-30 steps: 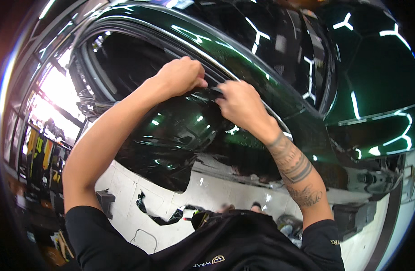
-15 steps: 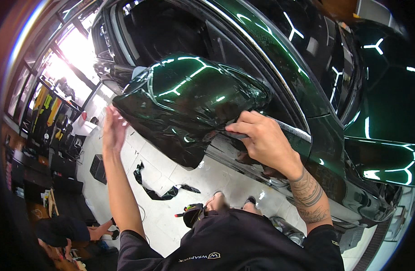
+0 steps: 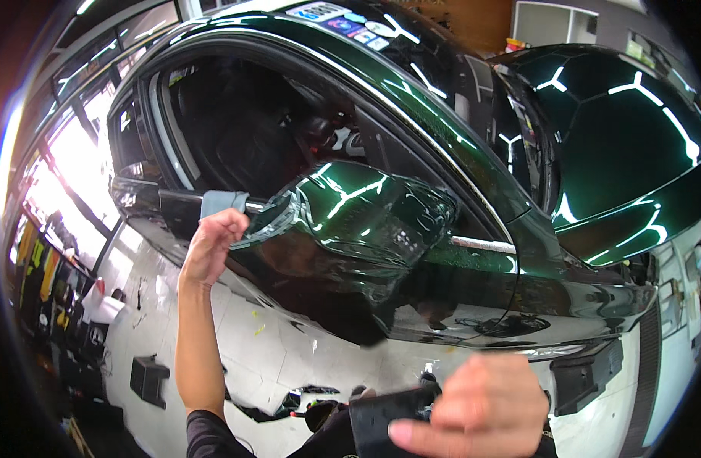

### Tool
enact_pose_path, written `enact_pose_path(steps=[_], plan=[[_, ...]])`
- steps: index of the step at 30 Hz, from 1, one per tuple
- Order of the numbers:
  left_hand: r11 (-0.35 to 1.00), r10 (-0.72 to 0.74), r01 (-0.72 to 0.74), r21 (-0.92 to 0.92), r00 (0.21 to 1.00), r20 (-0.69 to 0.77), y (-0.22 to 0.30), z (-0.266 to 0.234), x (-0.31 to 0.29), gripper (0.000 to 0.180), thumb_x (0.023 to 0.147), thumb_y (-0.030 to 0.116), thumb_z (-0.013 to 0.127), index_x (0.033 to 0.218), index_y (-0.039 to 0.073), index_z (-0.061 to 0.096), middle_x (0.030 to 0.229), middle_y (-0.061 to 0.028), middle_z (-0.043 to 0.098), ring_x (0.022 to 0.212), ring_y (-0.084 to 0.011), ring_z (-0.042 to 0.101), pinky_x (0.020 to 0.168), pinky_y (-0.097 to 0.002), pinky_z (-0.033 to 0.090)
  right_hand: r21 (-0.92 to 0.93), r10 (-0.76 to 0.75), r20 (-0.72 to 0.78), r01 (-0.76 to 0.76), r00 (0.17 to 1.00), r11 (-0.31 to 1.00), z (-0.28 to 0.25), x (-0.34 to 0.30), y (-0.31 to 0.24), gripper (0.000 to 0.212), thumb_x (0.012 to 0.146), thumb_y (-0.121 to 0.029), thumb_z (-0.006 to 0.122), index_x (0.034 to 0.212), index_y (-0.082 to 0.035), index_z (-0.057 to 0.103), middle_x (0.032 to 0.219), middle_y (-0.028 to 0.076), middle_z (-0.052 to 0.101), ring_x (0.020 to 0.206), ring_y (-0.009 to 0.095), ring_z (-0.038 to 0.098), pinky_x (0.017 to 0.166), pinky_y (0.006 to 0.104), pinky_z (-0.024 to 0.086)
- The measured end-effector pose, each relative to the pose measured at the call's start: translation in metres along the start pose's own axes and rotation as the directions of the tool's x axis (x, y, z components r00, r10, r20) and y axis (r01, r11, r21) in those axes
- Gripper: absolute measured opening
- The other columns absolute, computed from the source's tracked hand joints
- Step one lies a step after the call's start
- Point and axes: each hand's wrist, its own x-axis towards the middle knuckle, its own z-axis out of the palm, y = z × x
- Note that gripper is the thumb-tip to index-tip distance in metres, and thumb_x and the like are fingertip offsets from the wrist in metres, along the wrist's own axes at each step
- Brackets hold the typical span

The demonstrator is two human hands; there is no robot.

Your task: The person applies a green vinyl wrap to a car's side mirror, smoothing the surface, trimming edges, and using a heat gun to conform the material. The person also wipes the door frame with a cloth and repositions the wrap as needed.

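Observation:
A glossy dark green film (image 3: pixel 343 206) drapes over the side mirror of a green car. Its loose lower part hangs wrinkled beside the door. My left hand (image 3: pixel 211 246) is closed at the film's left edge, fingers pinched on it, close to a grey cloth (image 3: pixel 222 203) on the window sill. Low at the front, blurred and away from the car, my right hand (image 3: pixel 480 412) grips a flat black squeegee (image 3: pixel 381 427). The mirror itself is hidden under the film.
The car's open window (image 3: pixel 243 114) lies behind the film, and its green hood (image 3: pixel 618 145) extends to the right. On the tiled floor stand a black step stool (image 3: pixel 148 379) and another dark box-like stand (image 3: pixel 587 378). Cut film strips lie near my feet.
My right hand has left the film's lower right edge and come down toward me with the squeegee. My left hand has closed on the film's left edge. The view has shifted.

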Motion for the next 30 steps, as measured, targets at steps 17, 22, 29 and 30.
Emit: enact_pose_path(steps=[17, 22, 29, 30], plan=[[0.994, -0.018, 0.015, 0.109, 1.000, 0.023, -0.027, -0.021, -0.054, 0.065, 0.074, 0.067, 0.076, 0.074, 0.010, 0.046, 0.071, 0.0078, 0.038, 0.064, -0.0029, 0.032, 0.054, -0.0225, 0.023, 0.178, 0.596, -0.366, -0.574, 0.715, 0.799, 0.081, -0.050, 0.034, 0.042, 0.087, -0.042, 0.074, 0.091, 0.000, 0.068, 0.084, 0.009, 0.063, 0.071, 0.017, 0.061, 0.065, 0.0270, 0.049], [0.964, -0.061, 0.032, 0.262, 0.993, 0.103, 0.010, -0.007, -0.076, 0.060, 0.077, 0.053, 0.081, 0.079, 0.004, 0.047, 0.069, 0.0047, 0.037, 0.066, -0.0067, 0.032, 0.057, -0.0244, 0.029, 0.661, 0.953, -0.125, -0.693, 0.276, 0.287, 0.176, -0.179, 0.099, 0.049, 0.095, -0.040, 0.067, 0.126, -0.004, 0.057, 0.115, 0.004, 0.063, 0.103, 0.010, 0.059, 0.083, 0.0247, 0.047], [0.936, -0.183, 0.166, 0.312, 0.983, 0.024, 0.036, 0.013, -0.099, 0.032, 0.085, 0.025, 0.076, 0.090, -0.004, 0.064, 0.077, 0.0010, 0.059, 0.072, -0.0072, 0.046, 0.066, -0.0237, 0.039, 0.909, 0.612, 0.275, 0.006, 0.742, -0.416, 0.214, -0.161, 0.086, 0.041, 0.088, -0.026, 0.074, 0.120, -0.002, 0.064, 0.131, 0.010, 0.062, 0.122, 0.021, 0.057, 0.109, 0.0480, 0.040], [0.952, -0.151, 0.133, 0.277, 0.988, 0.045, 0.049, 0.020, -0.103, 0.032, 0.085, 0.025, 0.076, 0.089, -0.004, 0.064, 0.077, 0.0012, 0.059, 0.071, -0.0067, 0.046, 0.065, -0.0236, 0.039, 0.934, 0.645, 0.325, -0.127, 0.691, -0.334, 0.211, -0.163, 0.082, 0.041, 0.087, -0.024, 0.073, 0.121, -0.002, 0.064, 0.129, 0.011, 0.063, 0.120, 0.022, 0.059, 0.108, 0.0458, 0.042]])
